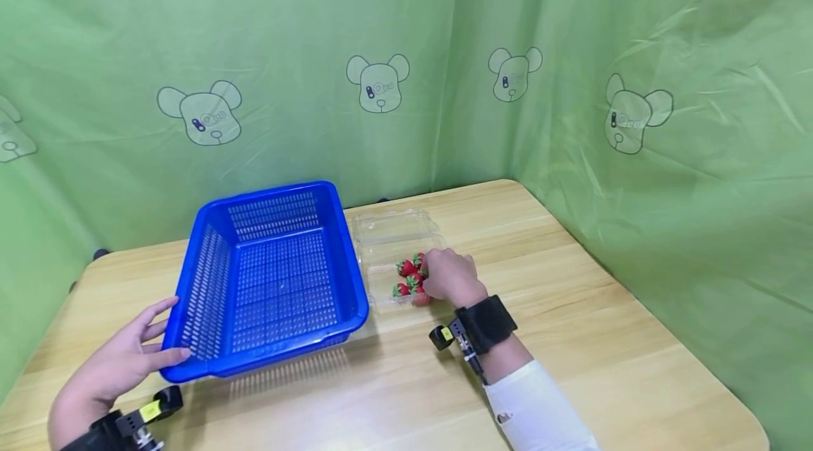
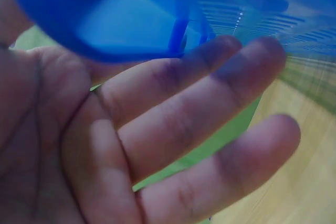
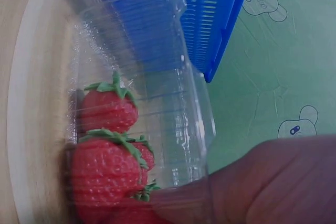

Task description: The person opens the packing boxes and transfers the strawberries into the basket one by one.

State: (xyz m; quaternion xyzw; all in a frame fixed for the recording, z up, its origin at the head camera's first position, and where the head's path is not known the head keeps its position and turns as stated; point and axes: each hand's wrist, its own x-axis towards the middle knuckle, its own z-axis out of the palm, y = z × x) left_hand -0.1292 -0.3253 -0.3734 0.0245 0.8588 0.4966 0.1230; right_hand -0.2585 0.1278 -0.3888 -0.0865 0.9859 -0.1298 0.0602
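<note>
A blue plastic basket with slotted walls stands on the left part of the table, its inside bare. My left hand grips its near left corner, thumb over the rim, other fingers along the outside. In the left wrist view these fingers reach out beneath the blue rim. My right hand reaches down into a clear plastic box holding several red strawberries with green leaves. Its thumb overlaps the lowest strawberry in the right wrist view; the other fingers are hidden, so I cannot tell whether it holds one.
The wooden table has rounded corners and carries the basket and box side by side. Green curtains printed with bear heads hang right behind the table and along its right side. Each wrist wears a black strap with a small camera.
</note>
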